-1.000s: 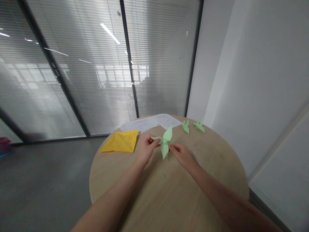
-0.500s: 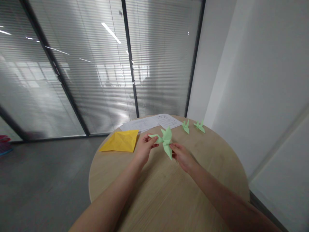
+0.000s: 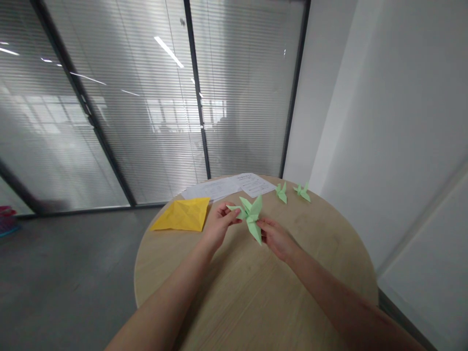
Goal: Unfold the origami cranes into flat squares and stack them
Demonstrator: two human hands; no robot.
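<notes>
A light green origami crane (image 3: 252, 218) is held between both hands over the round wooden table (image 3: 241, 302). My left hand (image 3: 221, 222) pinches its pointed left end between thumb and fingers. On the other side, my right hand (image 3: 273, 235) grips the crane near its lower right, with some fingertips hidden behind the paper. Two folded points of the crane stand up and apart, and a long one points down. Two smaller-looking green cranes, one (image 3: 281, 193) beside the other (image 3: 302, 192), rest at the table's far right.
A yellow folded paper (image 3: 185, 214) lies left of my left hand. Printed white sheets (image 3: 223, 186) overlap along the far edge. Beyond stand a glass partition with blinds (image 3: 244, 97) and, at right, a white wall (image 3: 402, 122).
The two upper points of the crane have spread wider apart, one leaning further left. Both hands keep their hold and have barely shifted.
</notes>
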